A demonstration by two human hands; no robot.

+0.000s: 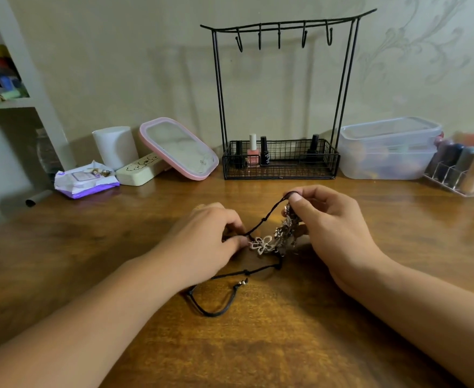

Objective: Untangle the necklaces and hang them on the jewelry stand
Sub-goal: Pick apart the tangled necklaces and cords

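- The tangled necklaces (269,242) sit at the middle of the wooden table (286,345), between the two hands: a thin black cord (261,222) knotted at intervals, a pale openwork flower pendant (261,245), and a bunched metal chain (286,228) beside it.
- They look light and limp; the cord should slide, while the fine chain seems likely to snag or kink if tugged. Best taken by the cord or the clasp (243,282), not the pendant.
- The cord's slack loops toward six o'clock, flat on the wood.
- The left hand (205,233), at nine o'clock of the tangle, pinches the cord beside the pendant.
- The right hand (331,225), at three o'clock, pinches the cord's raised loop between thumb and forefinger, chain dangling beneath.
- At twelve o'clock stands the black wire jewelry stand (283,26), five hooks bare, nail polish bottles (254,152) in its mesh base.
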